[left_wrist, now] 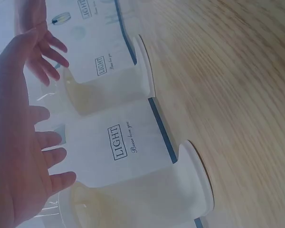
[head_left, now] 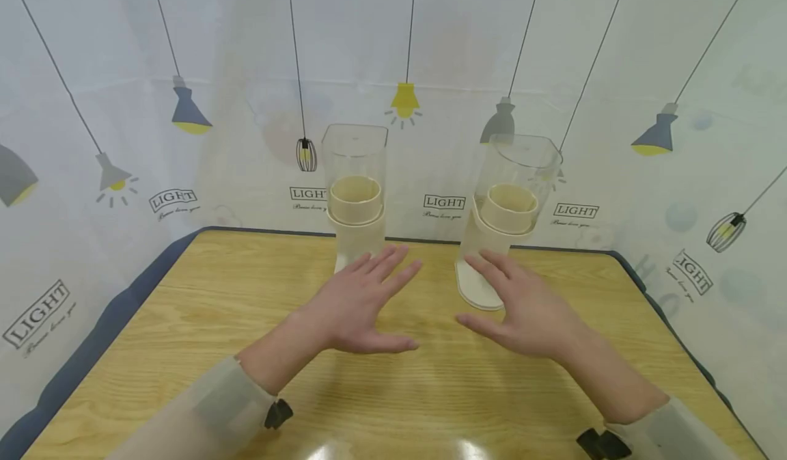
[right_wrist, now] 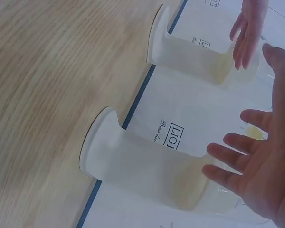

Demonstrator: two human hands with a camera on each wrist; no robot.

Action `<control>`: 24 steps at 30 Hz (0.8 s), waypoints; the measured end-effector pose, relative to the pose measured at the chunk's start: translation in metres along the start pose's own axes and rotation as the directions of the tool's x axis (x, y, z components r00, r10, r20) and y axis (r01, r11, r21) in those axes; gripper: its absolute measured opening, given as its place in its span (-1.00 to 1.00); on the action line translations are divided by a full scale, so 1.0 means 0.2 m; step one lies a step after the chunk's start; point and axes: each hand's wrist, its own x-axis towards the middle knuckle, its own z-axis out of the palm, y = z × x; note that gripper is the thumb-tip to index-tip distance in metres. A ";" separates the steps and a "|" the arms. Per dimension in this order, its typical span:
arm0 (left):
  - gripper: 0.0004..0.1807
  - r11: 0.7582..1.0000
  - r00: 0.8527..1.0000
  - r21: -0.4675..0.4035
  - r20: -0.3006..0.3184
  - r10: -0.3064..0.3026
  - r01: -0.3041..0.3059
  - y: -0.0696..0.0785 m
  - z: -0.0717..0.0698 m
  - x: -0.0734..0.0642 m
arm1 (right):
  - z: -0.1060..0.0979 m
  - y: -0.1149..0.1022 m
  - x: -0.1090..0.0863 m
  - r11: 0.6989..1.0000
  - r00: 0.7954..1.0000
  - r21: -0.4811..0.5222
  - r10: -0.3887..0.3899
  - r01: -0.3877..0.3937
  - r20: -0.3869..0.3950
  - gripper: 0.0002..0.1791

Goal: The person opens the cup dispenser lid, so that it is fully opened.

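Note:
Two white stands, each with a cream ring-like cup and a clear see-through upper part, stand upright at the back of the table: the left stand (head_left: 356, 234) and the right stand (head_left: 476, 290). My left hand (head_left: 353, 306) is held over the table with its fingers spread, in front of the left stand and hiding its foot. Palm down and empty, my right hand (head_left: 535, 309) hovers before the right stand and covers part of its base. The left wrist view shows the left stand's foot (left_wrist: 194, 175) on the wood. Neither hand visibly grips anything.
A wooden table (head_left: 246, 289) with a dark blue edging (head_left: 141, 286) lies beneath both hands. Behind and around it hangs a white cloth (head_left: 246, 36) printed with lamps and the word LIGHT. Black devices (head_left: 279, 413) are strapped at both wrists.

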 end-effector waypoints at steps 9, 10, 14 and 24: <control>0.11 0.988 0.987 -0.088 -0.115 0.113 -0.124 0.01 0.00 0.03 | -0.09 0.03 0.02 0.997 0.951 0.034 -0.054 0.068 -0.306 -0.35; 0.09 0.985 0.984 -0.103 -0.125 0.126 -0.139 0.01 0.00 0.03 | -0.11 0.04 0.03 0.996 0.934 0.026 -0.073 0.088 -0.349 -0.37; 0.03 0.969 0.973 -0.162 -0.164 0.161 -0.188 0.02 -0.01 0.05 | -0.19 0.08 0.06 0.994 0.872 -0.005 -0.095 0.106 -0.480 -0.44; -0.01 0.943 0.988 -0.303 -0.108 0.110 -0.138 0.05 -0.05 0.12 | -0.39 0.15 0.17 0.995 0.790 0.089 0.025 0.038 -0.612 -0.41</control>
